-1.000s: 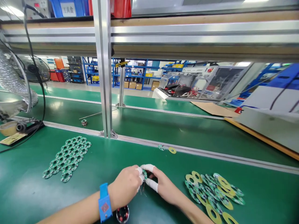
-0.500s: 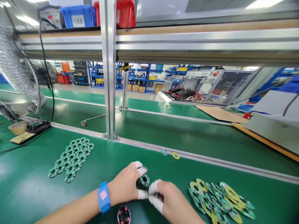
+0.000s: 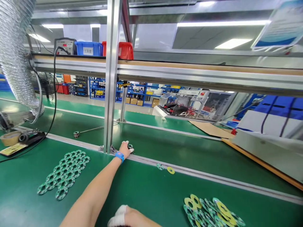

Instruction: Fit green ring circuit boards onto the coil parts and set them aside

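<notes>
My left hand is stretched far forward, just past the metal rail, with white finger cots and a blue wrist strap. Its fingertips are on a small round green ring part resting on the far green belt. My right hand sits low at the bottom edge of the view on the near green mat, fingers curled, with a white cot on one finger; nothing shows in it.
A sheet of joined green ring boards lies at the left. A heap of green and yellow rings lies at the right. Two loose rings lie by the rail. An upright aluminium post, a fan and a tape roll stand nearby.
My left hand has left my right hand and reached forward over the rail, carrying the ring part to the far belt. My right hand has dropped toward the bottom edge. The camera tilted up.
</notes>
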Motion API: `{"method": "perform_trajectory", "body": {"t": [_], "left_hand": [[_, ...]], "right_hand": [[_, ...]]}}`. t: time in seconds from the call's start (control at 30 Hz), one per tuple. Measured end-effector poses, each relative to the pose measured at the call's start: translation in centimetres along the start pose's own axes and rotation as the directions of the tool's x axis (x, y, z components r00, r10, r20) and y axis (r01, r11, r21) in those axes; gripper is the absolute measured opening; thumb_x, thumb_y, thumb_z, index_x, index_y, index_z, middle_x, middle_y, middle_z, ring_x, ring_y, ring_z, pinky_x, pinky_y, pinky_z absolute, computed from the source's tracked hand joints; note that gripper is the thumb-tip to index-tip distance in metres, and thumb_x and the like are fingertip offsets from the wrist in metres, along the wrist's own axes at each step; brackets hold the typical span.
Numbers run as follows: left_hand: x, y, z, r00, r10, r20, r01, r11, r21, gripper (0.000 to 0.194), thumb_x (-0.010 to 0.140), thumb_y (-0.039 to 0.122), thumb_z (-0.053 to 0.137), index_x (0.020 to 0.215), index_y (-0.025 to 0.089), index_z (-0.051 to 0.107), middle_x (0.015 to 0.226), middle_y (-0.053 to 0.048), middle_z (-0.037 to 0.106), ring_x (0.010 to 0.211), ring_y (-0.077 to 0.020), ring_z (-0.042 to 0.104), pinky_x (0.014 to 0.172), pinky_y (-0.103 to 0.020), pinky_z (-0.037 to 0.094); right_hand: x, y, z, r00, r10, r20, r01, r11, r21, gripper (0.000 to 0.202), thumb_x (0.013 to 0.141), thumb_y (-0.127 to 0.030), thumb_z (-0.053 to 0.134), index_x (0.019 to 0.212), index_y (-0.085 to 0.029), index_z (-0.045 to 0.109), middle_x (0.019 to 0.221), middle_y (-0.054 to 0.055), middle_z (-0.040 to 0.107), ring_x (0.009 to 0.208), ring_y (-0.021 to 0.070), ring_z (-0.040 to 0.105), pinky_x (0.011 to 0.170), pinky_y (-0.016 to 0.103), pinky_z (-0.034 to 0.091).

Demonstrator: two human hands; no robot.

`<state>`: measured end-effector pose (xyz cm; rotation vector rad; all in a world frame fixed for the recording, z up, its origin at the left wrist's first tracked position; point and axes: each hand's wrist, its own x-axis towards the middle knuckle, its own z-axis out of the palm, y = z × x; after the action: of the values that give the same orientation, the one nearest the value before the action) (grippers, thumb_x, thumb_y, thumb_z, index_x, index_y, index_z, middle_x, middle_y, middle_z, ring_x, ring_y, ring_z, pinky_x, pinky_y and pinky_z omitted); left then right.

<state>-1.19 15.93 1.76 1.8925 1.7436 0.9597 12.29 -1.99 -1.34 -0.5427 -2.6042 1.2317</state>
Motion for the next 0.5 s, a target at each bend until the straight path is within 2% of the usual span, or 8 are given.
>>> {"method": "perform_trajectory", "body": {"t": [0.1,0.13,0.2,0.23,0.3,0.4,0.43,0.5], "left_hand": [[-2.7,-0.5,-0.3,1.000,0.025,-0.020,-0.026,0.998,-0.056,0.051,0.079,0.019,0.061,0.126,0.010,0.043,0.130,-0.016,0.041,0.123,-0.0285,0.037,0.103,-0.046,0.032],[-4.1,-0.4,-0.3,0.999,0.041,0.008,-0.041,0.996,-0.083,0.053,0.077,0.014,0.060,0.127,0.009,0.042,0.129,-0.017,0.043,0.122,-0.0272,0.040,0.102,-0.044,0.034],[-7.3,0.0,-0.2,0.988,0.085,0.132,-0.065,0.986,-0.153,0.055,0.070,0.005,0.058,0.123,0.010,0.047,0.117,-0.014,0.053,0.107,-0.0226,0.053,0.093,-0.038,0.043],[-9.0,0.3,-0.1,0.969,0.116,0.217,-0.073,0.978,-0.194,0.057,0.065,0.002,0.059,0.120,0.011,0.050,0.109,-0.011,0.059,0.097,-0.0200,0.058,0.086,-0.034,0.048],[-12.4,1.4,0.1,0.902,0.201,0.382,-0.092,0.954,-0.285,0.061,0.056,-0.002,0.061,0.114,0.014,0.055,0.099,-0.004,0.065,0.085,-0.0166,0.061,0.078,-0.028,0.051],[-15.7,2.9,0.1,0.769,0.385,0.511,-0.122,0.872,-0.473,0.063,0.054,0.000,0.061,0.114,0.018,0.056,0.101,-0.001,0.065,0.089,-0.0168,0.061,0.081,-0.027,0.049],[-16.3,3.2,0.0,0.748,0.419,0.515,-0.113,0.845,-0.523,0.062,0.056,0.002,0.060,0.116,0.018,0.054,0.104,-0.001,0.064,0.092,-0.0177,0.060,0.083,-0.028,0.049],[-16.7,3.5,0.0,0.759,0.409,0.506,-0.070,0.824,-0.562,0.069,0.059,0.005,0.060,0.125,0.017,0.046,0.112,-0.005,0.062,0.098,-0.0203,0.058,0.088,-0.032,0.046]], "right_hand": [[-0.6,-0.2,0.1,0.997,-0.043,-0.064,0.044,0.999,0.015,0.016,0.070,-0.034,0.065,0.080,-0.023,0.070,0.077,0.000,0.061,0.076,0.0160,0.056,0.071,0.022,0.043],[-1.3,-0.4,-0.3,0.993,-0.013,-0.120,0.013,1.000,0.001,0.016,0.066,-0.030,0.068,0.080,-0.022,0.070,0.077,0.000,0.060,0.074,0.0159,0.055,0.069,0.022,0.043],[-3.1,-1.1,-1.5,0.959,0.104,-0.265,-0.120,0.992,-0.044,0.025,0.057,-0.020,0.071,0.081,-0.021,0.067,0.080,0.000,0.059,0.074,0.0165,0.054,0.068,0.023,0.042],[-4.0,-1.3,-2.1,0.927,0.167,-0.337,-0.198,0.978,-0.060,0.032,0.054,-0.015,0.070,0.085,-0.020,0.066,0.083,0.000,0.059,0.076,0.0172,0.054,0.069,0.024,0.042],[-5.7,-1.5,-3.2,0.849,0.272,-0.453,-0.341,0.937,-0.077,0.041,0.056,-0.010,0.063,0.096,-0.019,0.061,0.086,0.002,0.058,0.077,0.0182,0.054,0.070,0.027,0.043],[-7.0,-1.0,-3.6,0.760,0.369,-0.535,-0.469,0.882,-0.057,0.043,0.064,-0.011,0.055,0.107,-0.018,0.054,0.079,0.001,0.055,0.068,0.0176,0.053,0.062,0.028,0.044],[-7.2,-0.7,-3.4,0.739,0.391,-0.549,-0.489,0.872,-0.038,0.042,0.066,-0.011,0.054,0.107,-0.017,0.053,0.077,0.000,0.053,0.064,0.0170,0.053,0.058,0.028,0.044],[-7.2,-0.2,-2.9,0.709,0.409,-0.575,-0.493,0.870,0.011,0.044,0.068,-0.012,0.054,0.112,-0.017,0.050,0.077,0.000,0.053,0.059,0.0154,0.052,0.055,0.027,0.045]]}}
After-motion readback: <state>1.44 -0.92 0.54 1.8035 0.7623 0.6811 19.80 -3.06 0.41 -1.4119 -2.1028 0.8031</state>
